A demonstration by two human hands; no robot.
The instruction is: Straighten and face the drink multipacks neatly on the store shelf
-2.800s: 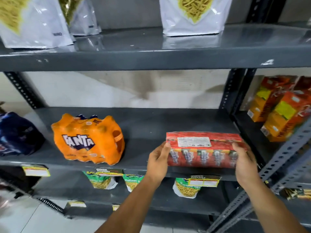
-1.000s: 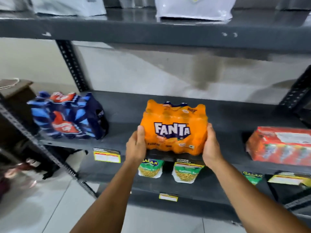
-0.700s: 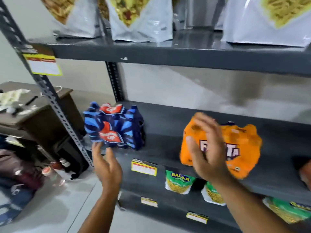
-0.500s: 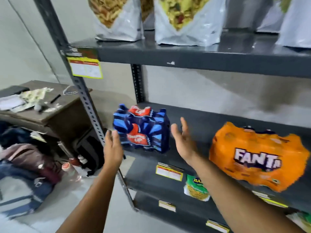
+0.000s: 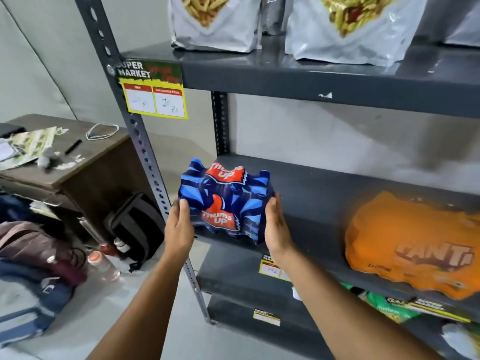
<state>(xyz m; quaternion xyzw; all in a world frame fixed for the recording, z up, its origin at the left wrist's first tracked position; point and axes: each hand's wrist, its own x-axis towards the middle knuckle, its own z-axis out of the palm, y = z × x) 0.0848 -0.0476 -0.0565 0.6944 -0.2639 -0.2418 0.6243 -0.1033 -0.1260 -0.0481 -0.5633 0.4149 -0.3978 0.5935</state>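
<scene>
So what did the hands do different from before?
Both hands let go of the orange Fanta pack and moved left along the shelf. Now the left hand and right hand grip the sides of the blue Thums Up pack. Before the Fanta, they held the red pack, now out of view. The Fanta pack stays on the shelf.

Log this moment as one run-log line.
step: facing Thums Up multipack | left hand: on its left side | right hand: on its right side | Fanta multipack: untouched, same shelf
</scene>
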